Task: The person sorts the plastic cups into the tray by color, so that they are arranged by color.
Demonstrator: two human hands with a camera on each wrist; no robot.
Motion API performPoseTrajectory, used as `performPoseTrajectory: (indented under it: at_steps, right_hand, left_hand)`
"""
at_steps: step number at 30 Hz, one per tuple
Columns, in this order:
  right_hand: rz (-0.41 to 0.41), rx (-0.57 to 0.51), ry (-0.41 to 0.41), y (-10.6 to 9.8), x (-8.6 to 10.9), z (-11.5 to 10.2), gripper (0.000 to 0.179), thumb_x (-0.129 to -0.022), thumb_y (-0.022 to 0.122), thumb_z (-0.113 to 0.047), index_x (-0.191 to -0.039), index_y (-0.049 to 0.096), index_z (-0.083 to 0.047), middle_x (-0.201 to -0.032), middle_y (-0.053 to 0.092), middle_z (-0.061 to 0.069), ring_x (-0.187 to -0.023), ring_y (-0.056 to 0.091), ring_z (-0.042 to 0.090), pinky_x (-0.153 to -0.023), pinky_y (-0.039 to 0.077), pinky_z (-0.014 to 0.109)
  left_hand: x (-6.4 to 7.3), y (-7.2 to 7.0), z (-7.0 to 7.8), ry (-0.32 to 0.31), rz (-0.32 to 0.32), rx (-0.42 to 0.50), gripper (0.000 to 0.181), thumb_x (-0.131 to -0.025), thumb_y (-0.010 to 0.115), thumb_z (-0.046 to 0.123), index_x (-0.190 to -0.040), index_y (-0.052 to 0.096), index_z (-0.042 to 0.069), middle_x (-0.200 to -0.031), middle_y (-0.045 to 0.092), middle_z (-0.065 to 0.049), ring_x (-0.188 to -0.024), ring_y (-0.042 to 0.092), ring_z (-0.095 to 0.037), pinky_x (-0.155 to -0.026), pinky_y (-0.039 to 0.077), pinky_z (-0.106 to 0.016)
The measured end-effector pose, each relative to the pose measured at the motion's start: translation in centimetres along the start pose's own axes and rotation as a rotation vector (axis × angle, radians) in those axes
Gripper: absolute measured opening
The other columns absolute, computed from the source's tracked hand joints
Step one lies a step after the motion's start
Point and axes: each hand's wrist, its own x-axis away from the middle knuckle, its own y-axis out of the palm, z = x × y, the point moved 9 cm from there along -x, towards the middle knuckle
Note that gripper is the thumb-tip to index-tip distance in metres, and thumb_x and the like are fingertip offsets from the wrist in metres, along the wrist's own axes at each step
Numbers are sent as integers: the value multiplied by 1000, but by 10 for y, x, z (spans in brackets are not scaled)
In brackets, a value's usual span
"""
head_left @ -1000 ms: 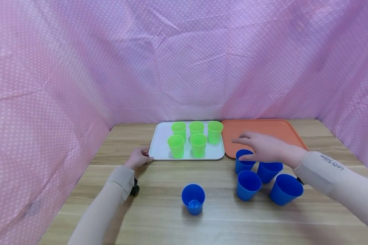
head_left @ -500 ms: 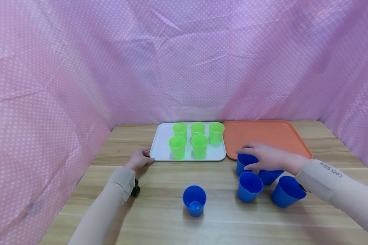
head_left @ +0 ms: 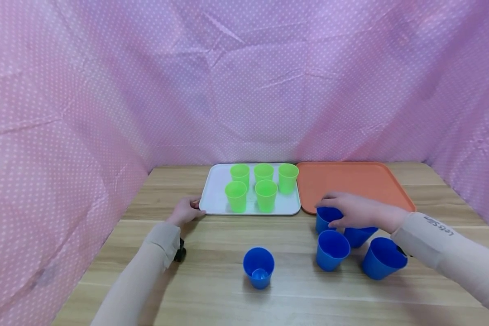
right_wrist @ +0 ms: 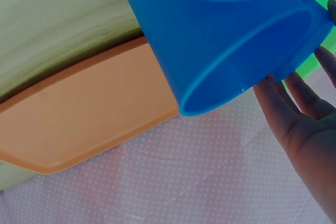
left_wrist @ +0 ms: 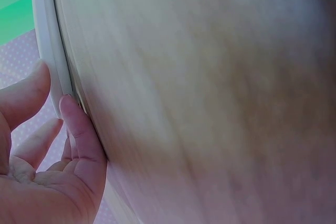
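Observation:
My left hand (head_left: 183,211) holds the near left corner of a white tray (head_left: 216,199), thumb and fingers at its rim (left_wrist: 50,51). Several light green cups (head_left: 237,197) stand upright on this tray. On the right, my right hand (head_left: 352,210) grips a blue cup (head_left: 323,222) at its rim, fingers at the far side and thumb at the near side. That cup stands at the orange tray's near edge; the hand hides part of it. In the right wrist view, fingers (right_wrist: 281,106) touch a blue cup's rim. More blue cups (head_left: 332,251) stand close by.
An orange tray (head_left: 350,176) lies against the white tray's right side. One blue cup (head_left: 259,269) stands alone at the front middle of the wooden table (head_left: 203,290). Pink dotted cloth (head_left: 244,90) hangs behind and at both sides.
My right hand has come down from above the blue cups onto the one nearest the orange tray, its fingers closing at the rim. The left hand stays at the white tray's corner.

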Motion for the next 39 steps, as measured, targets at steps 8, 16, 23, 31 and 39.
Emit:
performPoseTrajectory:
  at_steps: [8, 16, 23, 31, 39]
  right_hand:
    - [76, 42, -81, -21, 0, -7, 47, -77, 76, -9, -122, 61, -5, -121, 57, 16, -110, 55, 35, -89, 48, 49]
    - [200, 9, 25, -71, -12, 8, 49, -78, 73, -5, -125, 59, -1, -128, 53, 23, -117, 50, 42, -93, 43, 56]
    - [183, -38, 177, -94, -37, 38, 51, -84, 67, -11, -132, 52, -2, -134, 45, 29, -119, 45, 48, -93, 41, 60]
    - [199, -79, 264, -92, -60, 62, 53, -85, 63, -10, -134, 47, 4, -135, 42, 33, -120, 42, 51, -94, 41, 59]
    - [198, -71, 258, -77, -78, 74, 52, -86, 66, -15, -131, 50, 4, -128, 49, 32, -114, 48, 49, -90, 45, 56]
  left_hand:
    - [-1, 0, -1, 14, 6, -4, 54, -82, 70, 4, -132, 53, 1, -96, 58, -9, -87, 50, -17, -71, 43, -22]
    - [1, 0, 0, -3, -12, -11, 55, -83, 70, 5, -134, 51, 2, -105, 60, -13, -93, 50, -18, -78, 43, -26]
    - [2, -1, 0, 11, 1, -11, 49, -82, 71, 4, -129, 57, 2, -95, 59, -8, -86, 50, -16, -70, 43, -22]
    - [2, -1, 1, 18, 8, -11, 52, -81, 71, 3, -130, 55, 0, -98, 60, -10, -87, 51, -16, -71, 43, -22]
    - [5, -1, 2, -10, 11, -39, 55, -83, 70, 5, -135, 51, 1, -108, 61, -14, -93, 51, -19, -79, 44, -27]
